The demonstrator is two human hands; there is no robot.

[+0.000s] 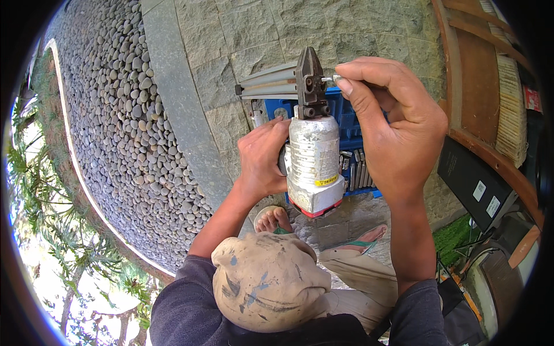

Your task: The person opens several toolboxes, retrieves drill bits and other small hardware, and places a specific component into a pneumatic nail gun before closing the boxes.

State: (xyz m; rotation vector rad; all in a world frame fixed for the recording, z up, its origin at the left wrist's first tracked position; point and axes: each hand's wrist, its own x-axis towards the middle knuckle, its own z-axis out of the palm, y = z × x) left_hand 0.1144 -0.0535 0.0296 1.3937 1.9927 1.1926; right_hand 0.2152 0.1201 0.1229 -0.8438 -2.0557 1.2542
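My left hand [261, 153] is wrapped around the side of a worn white power tool [314, 144] with a ribbed body, a yellow label and a red lower edge. Its fingers are partly hidden behind the tool. The tool's dark, tapered metal head [309, 86] points away from me and carries several bolts. My right hand [398, 115] pinches a short silver metal piece [329, 79] between thumb and forefinger, its end at the head's right side. Whether it sits inside a hole there I cannot tell.
Beneath the tool lies a blue case [349, 124] with several metal sockets or bits [360, 173]. Grey bars [268, 83] stick out left behind the head. Grey pebbles [127, 104] lie beyond a stone border. My bent knee [265, 282] is close below. A black panel [476, 179] stands right.
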